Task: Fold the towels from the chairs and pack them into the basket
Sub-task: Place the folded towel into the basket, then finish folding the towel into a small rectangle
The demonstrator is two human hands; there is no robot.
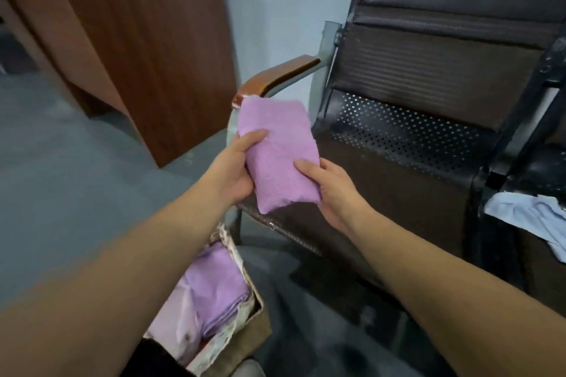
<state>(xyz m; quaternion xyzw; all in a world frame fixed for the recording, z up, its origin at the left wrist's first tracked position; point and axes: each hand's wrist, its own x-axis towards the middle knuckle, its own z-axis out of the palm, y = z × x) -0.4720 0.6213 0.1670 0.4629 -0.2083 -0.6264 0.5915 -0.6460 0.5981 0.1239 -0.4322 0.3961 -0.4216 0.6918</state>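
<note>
A folded purple towel is held up in front of the dark perforated chair, near its wooden armrest. My left hand grips the towel's left edge, thumb on top. My right hand holds its lower right corner, thumb pressed on the top face. Below my left forearm, on the floor, stands the basket with folded purple towels stacked inside. A light blue towel lies crumpled on the neighbouring seat at the right edge.
A brown wooden desk stands against the pale wall at the left. Grey floor stretches between the desk and the chair. A black chair frame rises at the right.
</note>
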